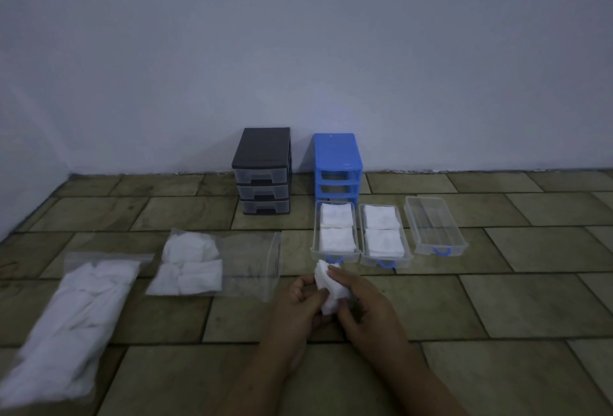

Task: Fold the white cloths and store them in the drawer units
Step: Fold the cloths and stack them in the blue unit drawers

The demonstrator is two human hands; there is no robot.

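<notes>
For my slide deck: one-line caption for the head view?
Both hands fold a white cloth before three pulled-out drawers, two filled.

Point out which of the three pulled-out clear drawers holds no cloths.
The rightmost drawer, farthest from the blue unit, holds none. The other two drawers each hold folded white cloths.

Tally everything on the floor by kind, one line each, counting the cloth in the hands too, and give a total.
Drawer units: 2, black and blue
Pulled-out clear drawers: 3, two filled, one empty
Plastic bags of cloths: 2
Folded cloths in drawers: 4 showing on top
Cloth held by left hand and right hand: 1
Total: 12
</notes>
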